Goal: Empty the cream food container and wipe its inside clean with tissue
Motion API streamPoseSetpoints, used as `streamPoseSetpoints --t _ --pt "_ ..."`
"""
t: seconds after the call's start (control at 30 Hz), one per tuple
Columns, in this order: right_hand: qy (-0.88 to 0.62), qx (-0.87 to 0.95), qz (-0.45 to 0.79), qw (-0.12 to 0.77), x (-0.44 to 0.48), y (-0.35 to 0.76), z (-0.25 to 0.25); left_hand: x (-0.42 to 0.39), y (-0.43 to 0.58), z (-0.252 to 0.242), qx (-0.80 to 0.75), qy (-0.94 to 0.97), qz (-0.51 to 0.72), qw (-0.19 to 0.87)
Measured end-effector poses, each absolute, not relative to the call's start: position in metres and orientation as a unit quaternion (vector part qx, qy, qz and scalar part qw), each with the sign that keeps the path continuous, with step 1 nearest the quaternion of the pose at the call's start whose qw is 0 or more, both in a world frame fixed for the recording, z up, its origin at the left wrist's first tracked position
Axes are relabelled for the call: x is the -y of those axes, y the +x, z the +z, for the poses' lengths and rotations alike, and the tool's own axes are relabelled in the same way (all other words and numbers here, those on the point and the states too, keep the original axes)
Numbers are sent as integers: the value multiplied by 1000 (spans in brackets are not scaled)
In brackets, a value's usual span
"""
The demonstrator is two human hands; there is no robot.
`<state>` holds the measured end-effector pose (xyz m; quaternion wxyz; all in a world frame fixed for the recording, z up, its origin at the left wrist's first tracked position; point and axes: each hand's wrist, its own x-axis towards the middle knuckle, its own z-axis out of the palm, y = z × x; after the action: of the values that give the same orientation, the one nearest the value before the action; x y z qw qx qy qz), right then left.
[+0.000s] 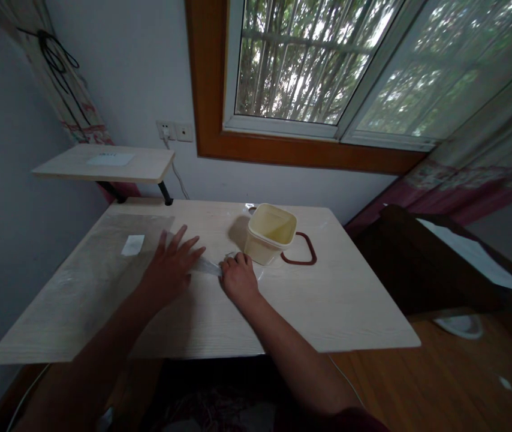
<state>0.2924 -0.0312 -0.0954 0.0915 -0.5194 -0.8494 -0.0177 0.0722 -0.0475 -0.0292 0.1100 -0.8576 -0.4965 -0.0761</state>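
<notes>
Left hand (171, 269) flattens, right hand (238, 279) grips film (206, 266) mid-table (328, 300).

A clear plastic sheet (98, 270) is lying flat over the left half of the bench (328, 300), glossy and see-through, with a small white label (133, 245) showing near its far edge. A narrow, creased clear plastic strip (207, 267) is lying at the sheet's right side, running between the left hand (172, 267), which is pressing flat with fingers spread, and the right hand (237, 277), which is pinching its end.
</notes>
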Motion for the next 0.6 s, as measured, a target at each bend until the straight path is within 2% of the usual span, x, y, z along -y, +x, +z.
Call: streamPoseSetpoints --t 0.23,0.6 --pt "-520 849 -24 94 32 292 -96 46 127 -58 415 -904 -81 61" --pt "-515 853 -22 84 31 294 -95 14 121 -69 539 -841 49 -25"
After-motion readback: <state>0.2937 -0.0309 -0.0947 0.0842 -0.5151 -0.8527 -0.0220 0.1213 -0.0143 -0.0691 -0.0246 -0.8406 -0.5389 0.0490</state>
